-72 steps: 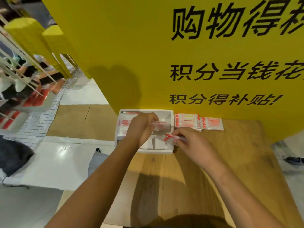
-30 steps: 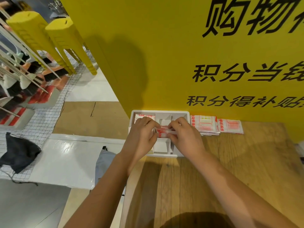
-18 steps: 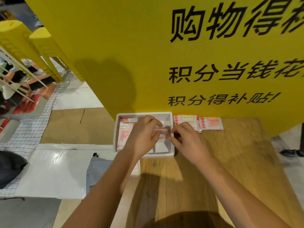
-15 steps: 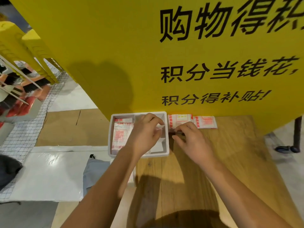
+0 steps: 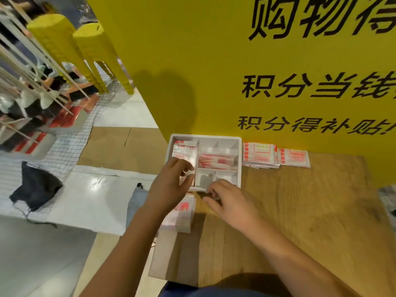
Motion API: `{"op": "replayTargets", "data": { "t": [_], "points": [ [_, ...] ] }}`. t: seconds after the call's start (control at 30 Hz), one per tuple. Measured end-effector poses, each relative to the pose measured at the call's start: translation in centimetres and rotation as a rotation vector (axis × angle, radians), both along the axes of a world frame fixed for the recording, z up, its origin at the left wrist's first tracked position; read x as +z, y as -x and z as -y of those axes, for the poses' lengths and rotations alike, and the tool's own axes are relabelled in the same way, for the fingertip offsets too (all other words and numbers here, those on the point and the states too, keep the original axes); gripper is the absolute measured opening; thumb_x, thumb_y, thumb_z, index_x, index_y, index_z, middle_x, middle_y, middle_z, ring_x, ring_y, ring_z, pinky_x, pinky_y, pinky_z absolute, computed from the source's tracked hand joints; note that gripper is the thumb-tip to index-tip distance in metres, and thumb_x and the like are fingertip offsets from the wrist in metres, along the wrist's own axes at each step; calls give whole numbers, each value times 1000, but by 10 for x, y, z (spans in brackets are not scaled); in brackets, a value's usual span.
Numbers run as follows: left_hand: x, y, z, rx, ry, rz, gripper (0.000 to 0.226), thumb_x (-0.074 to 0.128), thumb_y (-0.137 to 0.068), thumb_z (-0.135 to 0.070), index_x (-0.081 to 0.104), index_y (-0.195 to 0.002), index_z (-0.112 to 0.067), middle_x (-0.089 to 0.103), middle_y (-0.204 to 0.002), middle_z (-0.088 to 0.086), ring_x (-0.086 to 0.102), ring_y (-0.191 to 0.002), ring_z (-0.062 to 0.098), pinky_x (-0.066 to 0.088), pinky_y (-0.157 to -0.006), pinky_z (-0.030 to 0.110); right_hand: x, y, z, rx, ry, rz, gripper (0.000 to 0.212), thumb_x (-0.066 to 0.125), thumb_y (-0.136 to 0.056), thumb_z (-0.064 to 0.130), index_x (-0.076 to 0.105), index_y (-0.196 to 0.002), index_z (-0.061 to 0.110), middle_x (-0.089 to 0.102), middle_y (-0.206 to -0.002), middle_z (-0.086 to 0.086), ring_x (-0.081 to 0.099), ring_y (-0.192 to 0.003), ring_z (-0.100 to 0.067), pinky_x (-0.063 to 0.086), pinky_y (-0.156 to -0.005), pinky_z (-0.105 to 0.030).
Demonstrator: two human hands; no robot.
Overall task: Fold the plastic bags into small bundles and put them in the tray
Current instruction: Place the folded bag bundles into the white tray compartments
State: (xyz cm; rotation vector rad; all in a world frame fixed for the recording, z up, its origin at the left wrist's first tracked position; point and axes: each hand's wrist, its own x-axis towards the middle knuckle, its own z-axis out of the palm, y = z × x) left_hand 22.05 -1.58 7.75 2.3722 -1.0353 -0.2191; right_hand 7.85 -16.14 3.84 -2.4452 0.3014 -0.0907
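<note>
A folded bundle [image 5: 215, 163] is seen in the middle compartment of the tray [image 5: 205, 136]. Flat bags [image 5: 259, 155] are stacked at its three o'clock and a second stack [image 5: 182, 213] at seven, so folding is judged unfinished. The left hand [image 5: 171, 185] and right hand [image 5: 229, 200] are held loosely curled at six o'clock, nothing gripped.

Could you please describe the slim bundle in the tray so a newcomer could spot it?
At the foot of the yellow sign, on the wooden table, sits a white divided tray. The bundle lies across its wide middle compartment: a narrow red-and-white strip, unlike the broader folded bags in the left compartment.
</note>
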Motion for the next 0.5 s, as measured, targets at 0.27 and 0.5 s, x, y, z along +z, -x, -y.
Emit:
{"op": "replayTargets", "data": {
  "t": [0.27,0.5],
  "points": [
    [-50,21,-83,258,-189,-274,36,59,-89,-54,56,-100,-20,60,-90,-6,61,-80,12,49,-64,24,-4,-14,-66,-169,-344,-206,41,68,-92,41,53,-129,31,64,-124,16,62,-110,-4,39,-69,-2],
    [-52,24,-92,303,-104,-491,14,71,-91,-26,61,-99,-21,67,-92,-7,58,-77,2,42,-53,4,-11,-33,-97,-398,-483,-289,34,74,-88,37,54,-110,22,68,-101,6,64,-85,-6,42,-60,-13]
  ]
}}
